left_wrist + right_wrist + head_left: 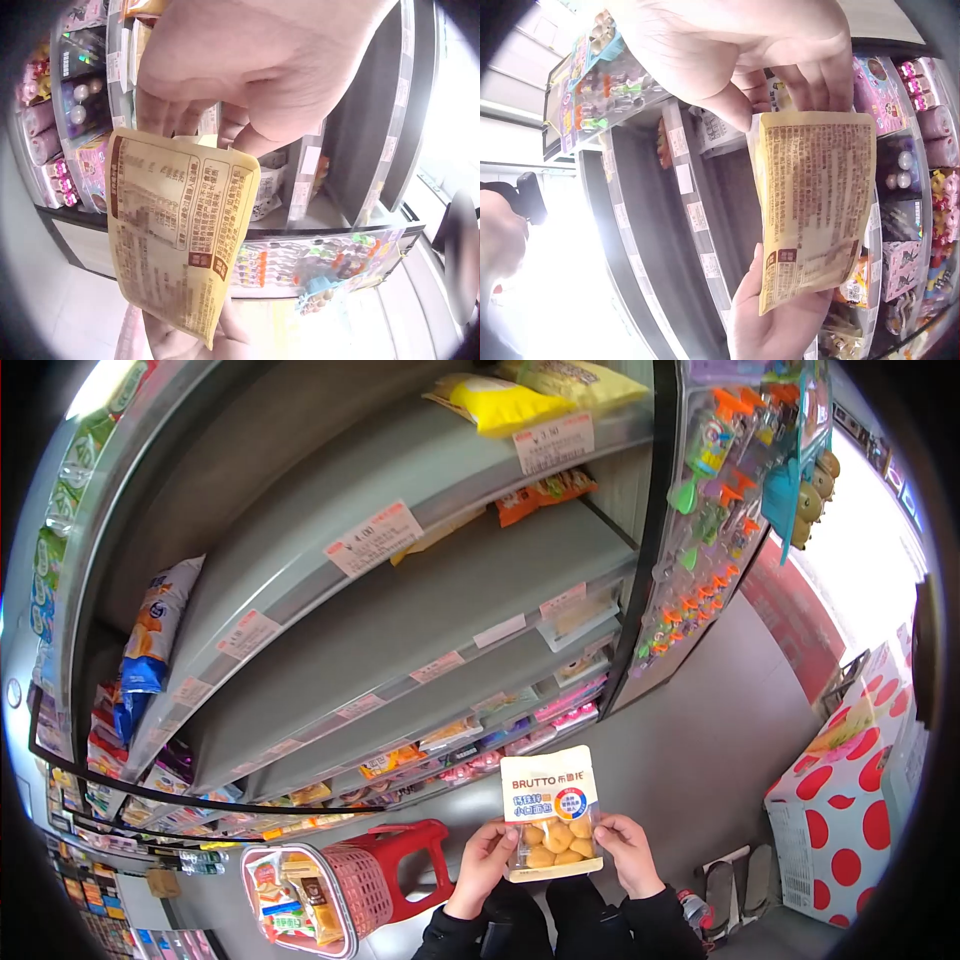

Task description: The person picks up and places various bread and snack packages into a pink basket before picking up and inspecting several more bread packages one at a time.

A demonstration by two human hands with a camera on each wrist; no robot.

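A cream-coloured bag of small round breads (552,810), printed BRUTTO, is held upright before the body with its front facing up at the head. My left hand (487,863) pinches its left edge, thumb in front. On the opposite edge my right hand (628,850) pinches it the same way. Both wrist views show the back of the bag (169,225), covered in brown printed text. The left hand's fingers curl around the edge in the left wrist view, and those of the right hand (802,52) do likewise in the right wrist view.
A pink and red shopping basket (375,880) with packaged snacks stands on the floor at left. Shelves (400,620) with price tags and a few snack bags rise in front. Hanging toys (710,510) line the shelf's right end. A red-dotted box (835,800) stands at right.
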